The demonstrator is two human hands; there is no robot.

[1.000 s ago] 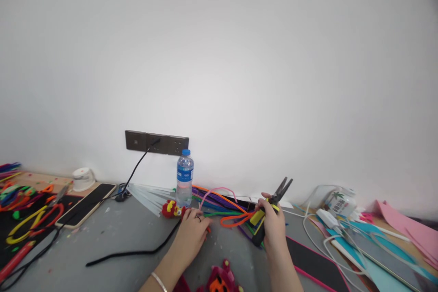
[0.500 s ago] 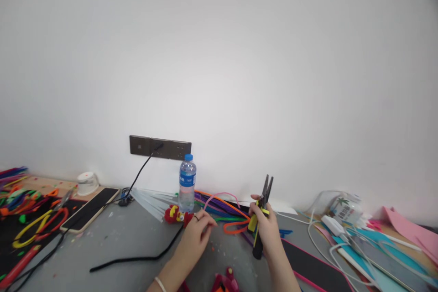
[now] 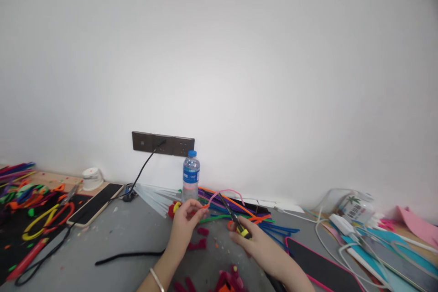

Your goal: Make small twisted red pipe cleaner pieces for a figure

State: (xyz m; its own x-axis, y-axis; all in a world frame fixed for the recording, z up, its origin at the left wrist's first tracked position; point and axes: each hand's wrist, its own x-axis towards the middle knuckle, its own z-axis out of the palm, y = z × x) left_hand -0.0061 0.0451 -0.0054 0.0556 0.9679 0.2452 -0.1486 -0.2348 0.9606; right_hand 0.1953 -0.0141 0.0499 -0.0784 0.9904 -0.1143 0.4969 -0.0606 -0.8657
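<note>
My left hand [image 3: 189, 215] is closed in a pinch, and a small orange-red piece [image 3: 205, 206] shows at its fingertips. Long-nose pliers [image 3: 234, 216] with yellow and black handles are gripped in my right hand [image 3: 251, 237]. Their jaws look closed and point up and left, a little to the right of the left fingertips. Behind both hands a pink pipe cleaner [image 3: 227, 190] arches over a heap of coloured pipe cleaners [image 3: 255, 216]. A red and yellow fuzzy figure [image 3: 174, 208] is partly hidden by my left hand. Dark red fuzzy pieces [image 3: 201, 242] lie below.
A water bottle [image 3: 191, 175] stands near the wall. Leftward lie a black pipe cleaner [image 3: 126, 255], a phone [image 3: 97, 205], scissors [image 3: 51, 221] and a cable. At right are a pink-edged black device [image 3: 320, 264] and white cables [image 3: 321, 237]. A dark red and orange fuzzy figure [image 3: 229, 280] lies in front.
My right hand has swung the pliers left and tilted them toward my left hand; their jaws, parted before, now look closed. My left hand has risen slightly, uncovering dark red pieces. The view has shifted slightly.
</note>
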